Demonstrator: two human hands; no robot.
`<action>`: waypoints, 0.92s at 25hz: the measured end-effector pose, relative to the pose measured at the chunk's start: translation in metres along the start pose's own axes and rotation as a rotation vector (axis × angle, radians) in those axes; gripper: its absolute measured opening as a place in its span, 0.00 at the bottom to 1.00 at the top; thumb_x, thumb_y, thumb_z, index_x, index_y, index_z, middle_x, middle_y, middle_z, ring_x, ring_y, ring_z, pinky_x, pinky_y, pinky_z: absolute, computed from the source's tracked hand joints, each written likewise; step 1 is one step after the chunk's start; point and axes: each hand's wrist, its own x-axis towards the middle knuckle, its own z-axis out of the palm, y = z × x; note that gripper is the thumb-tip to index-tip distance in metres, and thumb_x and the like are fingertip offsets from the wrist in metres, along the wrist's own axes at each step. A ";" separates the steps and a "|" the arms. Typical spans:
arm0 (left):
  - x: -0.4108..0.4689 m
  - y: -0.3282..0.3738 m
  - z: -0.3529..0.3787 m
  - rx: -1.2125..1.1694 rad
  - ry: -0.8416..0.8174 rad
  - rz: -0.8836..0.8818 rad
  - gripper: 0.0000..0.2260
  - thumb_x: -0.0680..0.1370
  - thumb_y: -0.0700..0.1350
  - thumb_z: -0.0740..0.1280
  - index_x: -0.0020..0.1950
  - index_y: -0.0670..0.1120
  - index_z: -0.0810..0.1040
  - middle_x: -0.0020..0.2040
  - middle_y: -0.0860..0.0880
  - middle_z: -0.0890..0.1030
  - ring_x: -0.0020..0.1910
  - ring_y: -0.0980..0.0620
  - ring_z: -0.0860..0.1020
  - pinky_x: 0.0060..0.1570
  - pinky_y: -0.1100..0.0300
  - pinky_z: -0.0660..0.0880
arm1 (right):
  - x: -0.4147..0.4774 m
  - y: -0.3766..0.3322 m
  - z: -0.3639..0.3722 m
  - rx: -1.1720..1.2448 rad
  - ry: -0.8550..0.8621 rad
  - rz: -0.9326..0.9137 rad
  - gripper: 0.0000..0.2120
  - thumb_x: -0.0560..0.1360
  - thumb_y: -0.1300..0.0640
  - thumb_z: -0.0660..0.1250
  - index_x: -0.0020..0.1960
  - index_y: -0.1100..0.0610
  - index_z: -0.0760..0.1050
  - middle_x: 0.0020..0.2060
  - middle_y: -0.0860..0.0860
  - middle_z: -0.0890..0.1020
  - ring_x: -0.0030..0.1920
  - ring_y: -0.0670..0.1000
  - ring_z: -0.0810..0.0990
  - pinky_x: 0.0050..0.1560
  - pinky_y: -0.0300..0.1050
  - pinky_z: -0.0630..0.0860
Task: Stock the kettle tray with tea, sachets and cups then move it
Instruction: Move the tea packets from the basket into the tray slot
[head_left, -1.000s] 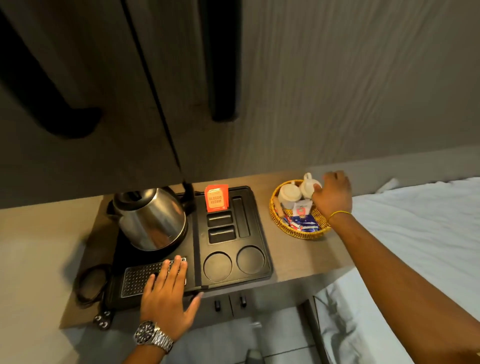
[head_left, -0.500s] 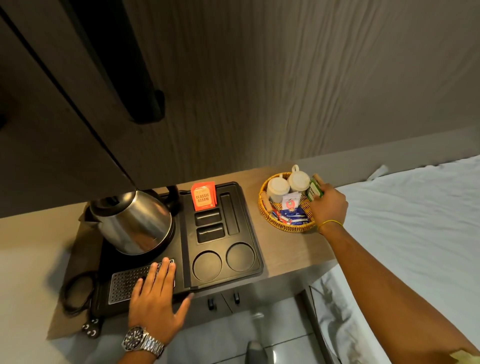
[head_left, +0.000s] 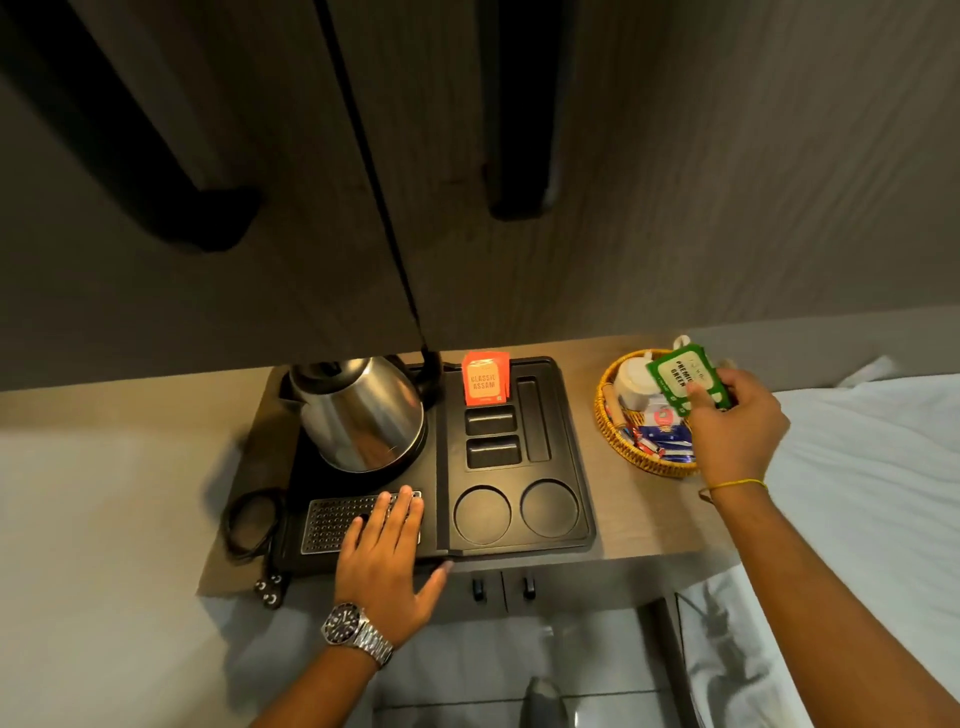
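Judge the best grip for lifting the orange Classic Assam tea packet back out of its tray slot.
Pinch the Classic Assam tea packet by its top edge, thumb on the front and finger behind, coming from above. It stands upright in the kettle tray's rear slot, so only the upper part is free. The kettle crowds the left side.

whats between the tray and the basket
Only bare countertop lies between the tray and the basket, as the head view shows.
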 end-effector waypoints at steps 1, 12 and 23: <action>0.000 0.001 0.000 -0.008 -0.001 0.000 0.41 0.75 0.70 0.63 0.81 0.48 0.65 0.82 0.48 0.66 0.81 0.45 0.65 0.73 0.37 0.69 | -0.009 -0.009 0.011 -0.005 -0.067 -0.061 0.11 0.73 0.55 0.75 0.55 0.55 0.83 0.51 0.54 0.87 0.48 0.51 0.84 0.44 0.41 0.79; -0.001 0.000 -0.001 -0.017 -0.058 -0.031 0.41 0.76 0.72 0.61 0.83 0.50 0.62 0.83 0.49 0.65 0.82 0.46 0.63 0.76 0.39 0.66 | -0.044 -0.080 0.158 -0.417 -0.868 -0.372 0.16 0.75 0.55 0.71 0.63 0.52 0.80 0.59 0.56 0.84 0.59 0.58 0.83 0.59 0.55 0.80; -0.001 0.000 -0.002 -0.051 -0.090 -0.041 0.41 0.76 0.72 0.60 0.83 0.51 0.62 0.83 0.50 0.64 0.82 0.47 0.63 0.75 0.41 0.65 | -0.063 -0.068 0.179 -0.278 -1.041 -0.302 0.18 0.81 0.61 0.64 0.70 0.56 0.70 0.66 0.61 0.79 0.65 0.62 0.80 0.64 0.56 0.78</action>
